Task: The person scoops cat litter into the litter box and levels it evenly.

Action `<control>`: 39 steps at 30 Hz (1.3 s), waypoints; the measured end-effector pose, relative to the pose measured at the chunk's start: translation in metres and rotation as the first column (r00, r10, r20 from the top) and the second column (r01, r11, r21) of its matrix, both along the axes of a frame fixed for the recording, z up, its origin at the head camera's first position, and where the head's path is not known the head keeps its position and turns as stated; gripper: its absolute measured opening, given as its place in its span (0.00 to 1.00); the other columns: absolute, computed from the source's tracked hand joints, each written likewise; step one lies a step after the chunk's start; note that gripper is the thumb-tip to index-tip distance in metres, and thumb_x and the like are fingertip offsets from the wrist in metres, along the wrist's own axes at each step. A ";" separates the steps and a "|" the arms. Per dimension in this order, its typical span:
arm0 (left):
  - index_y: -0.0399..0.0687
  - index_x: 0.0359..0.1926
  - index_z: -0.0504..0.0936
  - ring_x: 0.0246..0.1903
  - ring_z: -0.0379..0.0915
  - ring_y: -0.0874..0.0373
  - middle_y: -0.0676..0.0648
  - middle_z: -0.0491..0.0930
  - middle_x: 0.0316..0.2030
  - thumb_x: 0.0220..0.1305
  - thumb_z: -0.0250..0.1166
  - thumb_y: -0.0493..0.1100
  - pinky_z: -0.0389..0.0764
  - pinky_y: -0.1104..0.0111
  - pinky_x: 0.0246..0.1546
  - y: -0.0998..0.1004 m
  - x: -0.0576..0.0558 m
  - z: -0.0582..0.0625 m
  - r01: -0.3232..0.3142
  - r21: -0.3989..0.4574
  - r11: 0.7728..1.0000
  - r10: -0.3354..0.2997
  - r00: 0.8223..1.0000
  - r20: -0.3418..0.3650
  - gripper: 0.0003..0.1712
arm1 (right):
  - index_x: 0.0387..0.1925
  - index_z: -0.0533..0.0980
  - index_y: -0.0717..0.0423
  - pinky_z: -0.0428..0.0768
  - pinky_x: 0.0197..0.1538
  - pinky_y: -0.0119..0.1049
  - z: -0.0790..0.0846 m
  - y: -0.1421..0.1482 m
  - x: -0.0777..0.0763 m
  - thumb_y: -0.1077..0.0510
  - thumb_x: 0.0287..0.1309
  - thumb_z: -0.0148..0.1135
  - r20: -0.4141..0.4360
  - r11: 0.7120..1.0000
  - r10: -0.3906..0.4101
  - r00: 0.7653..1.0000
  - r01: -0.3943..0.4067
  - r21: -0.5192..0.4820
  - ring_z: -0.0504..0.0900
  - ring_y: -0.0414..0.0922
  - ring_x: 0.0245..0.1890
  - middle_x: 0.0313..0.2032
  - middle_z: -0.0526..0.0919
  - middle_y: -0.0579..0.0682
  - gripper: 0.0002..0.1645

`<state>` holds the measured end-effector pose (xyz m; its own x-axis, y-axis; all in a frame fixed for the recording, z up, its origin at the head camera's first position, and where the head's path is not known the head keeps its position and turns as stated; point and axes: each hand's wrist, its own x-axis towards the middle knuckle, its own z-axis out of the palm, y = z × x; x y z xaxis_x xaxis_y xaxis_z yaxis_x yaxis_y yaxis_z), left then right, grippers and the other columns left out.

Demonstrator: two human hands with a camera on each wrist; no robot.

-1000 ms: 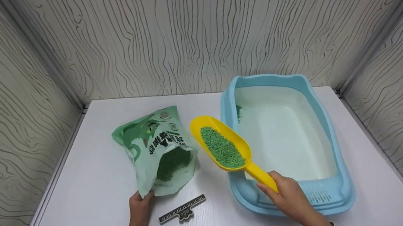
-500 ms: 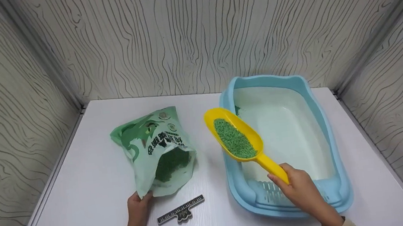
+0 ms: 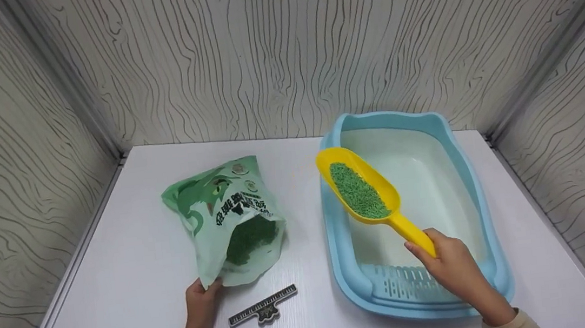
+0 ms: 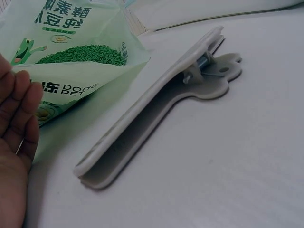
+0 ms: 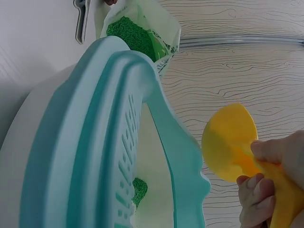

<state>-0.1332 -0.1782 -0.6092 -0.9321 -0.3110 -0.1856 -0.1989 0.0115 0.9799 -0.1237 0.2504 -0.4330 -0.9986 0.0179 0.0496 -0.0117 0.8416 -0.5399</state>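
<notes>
My right hand (image 3: 451,262) grips the handle of a yellow scoop (image 3: 390,189), its bowl heaped with green pellets (image 3: 358,192). The scoop hangs over the left part of a blue litter box (image 3: 339,268) with a pale inside. In the right wrist view a small pile of green pellets (image 5: 139,191) lies in the box. At the near lower corner of an opened green bag of cat litter (image 3: 224,214), my left hand (image 3: 202,304) pinches the edge of the bag's mouth. More pellets (image 4: 90,54) show inside the bag.
A clip (image 3: 264,305) with a ruler-like bar lies on the white table (image 3: 119,269), between the left hand and the litter box. Wood-patterned panels (image 3: 270,52) enclose the table at the back and both sides.
My right hand has carried the filled scoop rightward and slightly away from me, from beside the box's left rim to over the box. The left hand and bag have stayed in place.
</notes>
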 end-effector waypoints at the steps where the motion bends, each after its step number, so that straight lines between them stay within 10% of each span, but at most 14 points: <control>1: 0.25 0.45 0.79 0.29 0.69 0.73 0.68 0.78 0.24 0.60 0.62 0.33 0.73 0.80 0.37 0.000 0.000 0.000 -0.001 0.000 1.000 0.001 1.000 -0.001 0.15 | 0.41 0.76 0.64 0.66 0.25 0.25 0.000 0.002 -0.001 0.53 0.60 0.63 0.000 1.000 -0.001 1.000 0.001 0.004 0.65 0.38 0.19 0.20 0.71 0.48 0.17; 39: 0.26 0.50 0.78 0.33 0.72 0.77 0.71 0.80 0.29 0.62 0.61 0.35 0.73 0.82 0.41 -0.001 0.001 -0.001 0.016 -0.016 1.000 -0.016 1.000 0.006 0.18 | 0.40 0.74 0.70 0.66 0.23 0.31 0.018 0.041 -0.039 0.52 0.62 0.60 0.024 0.995 -0.006 1.000 0.004 0.098 0.67 0.43 0.21 0.20 0.71 0.51 0.21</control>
